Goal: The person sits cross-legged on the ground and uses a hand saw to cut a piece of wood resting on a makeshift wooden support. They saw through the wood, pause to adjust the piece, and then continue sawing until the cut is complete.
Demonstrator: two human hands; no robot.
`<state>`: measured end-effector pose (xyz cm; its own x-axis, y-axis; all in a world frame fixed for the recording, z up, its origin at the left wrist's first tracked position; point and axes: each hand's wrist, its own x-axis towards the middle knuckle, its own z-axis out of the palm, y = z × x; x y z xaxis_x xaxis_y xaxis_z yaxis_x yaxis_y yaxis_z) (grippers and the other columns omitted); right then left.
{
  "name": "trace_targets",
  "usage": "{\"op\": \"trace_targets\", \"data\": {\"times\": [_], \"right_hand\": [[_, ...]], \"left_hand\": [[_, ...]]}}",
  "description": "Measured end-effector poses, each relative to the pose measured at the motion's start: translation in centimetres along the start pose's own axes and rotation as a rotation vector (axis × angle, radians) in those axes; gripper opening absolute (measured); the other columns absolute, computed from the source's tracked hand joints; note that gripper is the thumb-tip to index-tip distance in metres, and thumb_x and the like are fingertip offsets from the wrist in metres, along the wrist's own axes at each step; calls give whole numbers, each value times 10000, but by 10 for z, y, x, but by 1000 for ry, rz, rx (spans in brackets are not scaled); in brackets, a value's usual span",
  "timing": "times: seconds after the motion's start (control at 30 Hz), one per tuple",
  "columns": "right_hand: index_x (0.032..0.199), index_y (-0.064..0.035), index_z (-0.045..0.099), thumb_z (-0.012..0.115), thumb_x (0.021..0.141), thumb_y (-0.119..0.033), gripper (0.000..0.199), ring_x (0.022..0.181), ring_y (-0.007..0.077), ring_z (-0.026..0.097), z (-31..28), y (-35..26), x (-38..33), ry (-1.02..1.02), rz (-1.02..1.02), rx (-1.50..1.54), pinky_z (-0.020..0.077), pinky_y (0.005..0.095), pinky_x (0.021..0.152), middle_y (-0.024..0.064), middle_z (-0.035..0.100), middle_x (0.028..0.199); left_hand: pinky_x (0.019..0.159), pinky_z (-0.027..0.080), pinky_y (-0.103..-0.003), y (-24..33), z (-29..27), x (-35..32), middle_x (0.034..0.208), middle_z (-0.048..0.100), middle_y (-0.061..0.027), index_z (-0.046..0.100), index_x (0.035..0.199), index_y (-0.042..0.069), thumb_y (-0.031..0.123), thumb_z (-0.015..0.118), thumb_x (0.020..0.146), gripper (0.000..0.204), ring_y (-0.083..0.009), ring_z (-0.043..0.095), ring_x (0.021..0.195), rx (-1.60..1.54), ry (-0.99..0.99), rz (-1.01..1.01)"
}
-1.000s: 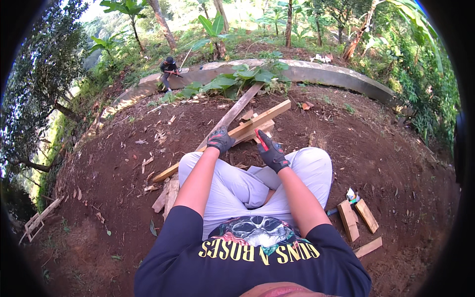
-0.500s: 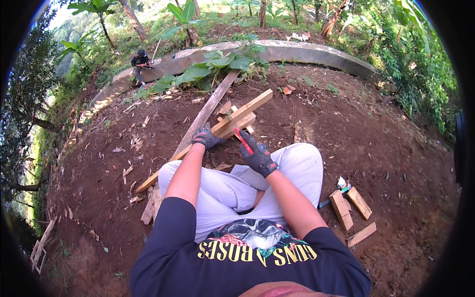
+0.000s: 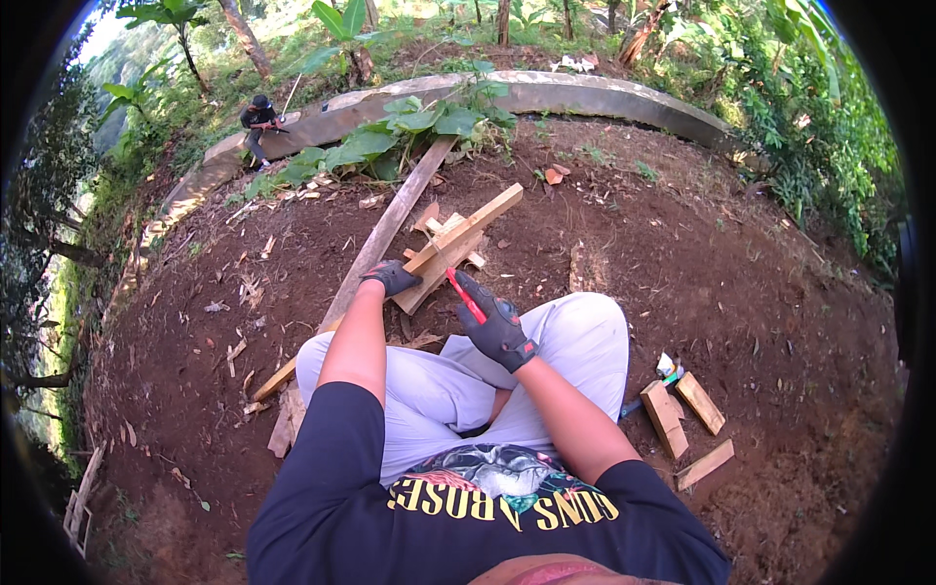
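Both my hands wear dark gloves. My left hand (image 3: 392,278) is closed around the edge of a long wooden batten (image 3: 492,208) that slopes from beside my left knee up to the right. In my right hand (image 3: 495,322) is a red-handled saw (image 3: 468,297), its thin blade nearly edge-on and reaching across the batten just beyond the left hand. Beneath the batten lies a shorter wood block (image 3: 434,278); further small offcuts lie around it. How the blade meets the wood is too fine to make out.
A long weathered plank (image 3: 395,219) runs away toward leafy plants (image 3: 366,148) and a low concrete wall (image 3: 565,93). Cut wood blocks (image 3: 665,419) lie by my right knee with a blue-handled tool (image 3: 632,405). Another person (image 3: 258,127) sits far left. Wood chips litter the soil.
The batten has tilted, its far end a little lower and to the left in view. My right hand and the saw have drawn slightly back toward me. The whole view has shifted slightly.
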<state>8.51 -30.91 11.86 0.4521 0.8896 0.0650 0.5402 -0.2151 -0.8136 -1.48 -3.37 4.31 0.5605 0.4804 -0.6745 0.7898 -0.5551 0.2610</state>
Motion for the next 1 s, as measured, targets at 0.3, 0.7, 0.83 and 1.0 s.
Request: {"op": "trace_targets", "data": {"times": [0.3, 0.7, 0.83, 1.0], "right_hand": [[1618, -241, 449, 631, 967, -254, 677, 1130, 440, 698, -1, -20, -28, -31, -10, -47, 566, 511, 953, 217, 664, 1391], [1563, -231, 547, 679, 955, -208, 622, 1183, 393, 712, -13, -8, -30, -11, 37, -37, 566, 475, 986, 193, 685, 1399], [1567, -195, 545, 658, 965, -154, 614, 1133, 350, 746, -5, -18, -30, 16, -92, -11, 584, 469, 944, 185, 704, 1378], [1552, -165, 563, 663, 965, -129, 597, 1272, 347, 687, 2, -14, -21, 7, -115, 60, 537, 443, 1053, 192, 681, 1420]], "left_hand": [[1212, 425, -409, -31, 42, 4, 1557, 580, -144, 624, 1486, 118, 743, 633, 862, 883, -315, 561, 1432, 27, -59, -67], [1117, 521, -467, 14, 32, -32, 1520, 617, -132, 683, 1427, 177, 590, 688, 867, 695, -322, 613, 1374, 55, 111, -127], [1116, 522, -466, -8, 31, -36, 1475, 655, -129, 701, 1401, 137, 573, 705, 847, 705, -305, 638, 1345, -50, 155, -131], [1106, 529, -460, -5, 42, -38, 1479, 650, -132, 698, 1400, 120, 593, 734, 819, 750, -322, 641, 1336, -114, 174, -256]]}}
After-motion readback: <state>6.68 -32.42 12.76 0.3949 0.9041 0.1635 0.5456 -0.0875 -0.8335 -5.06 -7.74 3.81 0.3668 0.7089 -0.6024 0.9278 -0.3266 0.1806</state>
